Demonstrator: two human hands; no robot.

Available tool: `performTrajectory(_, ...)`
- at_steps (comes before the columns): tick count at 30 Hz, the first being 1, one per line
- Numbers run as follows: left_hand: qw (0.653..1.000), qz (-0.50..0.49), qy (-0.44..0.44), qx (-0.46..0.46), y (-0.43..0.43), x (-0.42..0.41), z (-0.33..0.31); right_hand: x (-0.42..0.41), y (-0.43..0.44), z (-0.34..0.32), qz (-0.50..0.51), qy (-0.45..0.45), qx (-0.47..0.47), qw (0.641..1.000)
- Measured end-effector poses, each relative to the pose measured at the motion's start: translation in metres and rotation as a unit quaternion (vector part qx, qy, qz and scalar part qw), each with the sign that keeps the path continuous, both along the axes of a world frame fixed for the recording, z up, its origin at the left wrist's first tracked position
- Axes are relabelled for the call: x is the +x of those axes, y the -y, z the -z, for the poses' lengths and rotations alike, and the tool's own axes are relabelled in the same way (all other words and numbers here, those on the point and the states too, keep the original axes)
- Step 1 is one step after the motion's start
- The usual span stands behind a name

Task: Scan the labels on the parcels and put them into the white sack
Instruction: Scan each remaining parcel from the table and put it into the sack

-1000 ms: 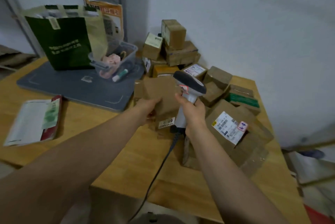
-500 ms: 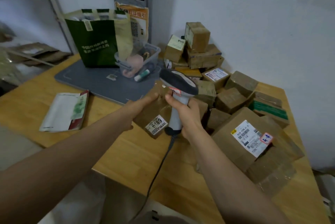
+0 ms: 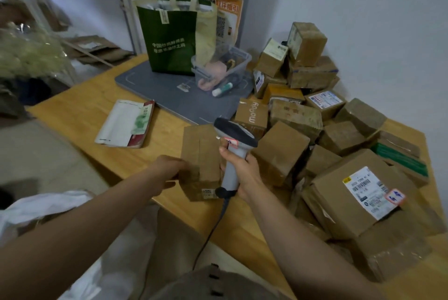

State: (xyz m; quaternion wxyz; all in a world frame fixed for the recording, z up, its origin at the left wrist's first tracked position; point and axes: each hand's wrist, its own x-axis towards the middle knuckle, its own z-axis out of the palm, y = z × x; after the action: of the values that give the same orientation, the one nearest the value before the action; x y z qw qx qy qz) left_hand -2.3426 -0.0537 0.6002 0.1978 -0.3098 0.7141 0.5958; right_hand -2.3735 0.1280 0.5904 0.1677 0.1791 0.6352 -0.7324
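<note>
head view, left hand (image 3: 168, 170): gripped box (image 3: 201, 161) by its side, at table (image 3: 80, 115) edge
right hand (image 3: 243, 170): clasped scanner (image 3: 234, 133), box at its 9 o'clock
sack (image 3: 48, 202): 8 o'clock of box, apart
step: likely scanning or just scanned
next: carry box to sack

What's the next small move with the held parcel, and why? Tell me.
Probably swing the cardboard parcel left and down into the white sack: the left hand grips it near the table edge, the sack lies below there, and the barcode scanner in the right hand points away from its label.
</note>
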Motion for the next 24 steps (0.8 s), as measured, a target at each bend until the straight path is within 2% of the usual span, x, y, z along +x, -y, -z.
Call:
performTrajectory(2,0.998,0.012,-0.041,-0.053,-0.002,-0.002,0.003,0.004,0.005,0.004,-0.016,0.019,-0.019,1.000)
performTrajectory(4,0.992,0.066,-0.044,-0.101,-0.009,-0.006,0.000,0.009,0.011,0.005,-0.031,0.029,-0.010,0.999)
performTrajectory(5,0.979,0.116,-0.028,-0.165,-0.012,-0.008,0.000,0.011,0.013,0.005,-0.038,0.032,-0.004,0.999)
performTrajectory(7,0.925,0.205,-0.005,-0.321,-0.012,-0.012,0.004,0.013,0.016,0.003,-0.052,0.037,-0.016,0.998)
performTrajectory(8,0.909,0.218,-0.009,-0.356,-0.010,-0.013,0.006,0.013,0.017,0.002,-0.056,0.038,-0.031,0.997)
performTrajectory(9,0.910,0.219,-0.016,-0.352,-0.003,-0.015,0.007,0.014,0.017,0.002,-0.054,0.039,-0.048,0.997)
performTrajectory(12,0.980,0.126,-0.029,-0.152,0.022,-0.015,0.009,0.015,0.009,-0.002,-0.040,0.032,-0.082,0.995)
performTrajectory(15,0.997,0.050,-0.025,-0.049,0.040,-0.008,0.008,0.017,-0.003,-0.006,-0.056,0.018,-0.073,0.996)
performTrajectory(18,0.999,0.003,-0.046,-0.012,0.051,-0.005,0.013,0.020,-0.006,-0.013,-0.079,0.014,-0.037,0.996)
performTrajectory(24,0.994,-0.003,-0.107,-0.021,0.058,-0.006,0.014,0.024,0.002,-0.027,-0.133,0.011,-0.008,0.991)
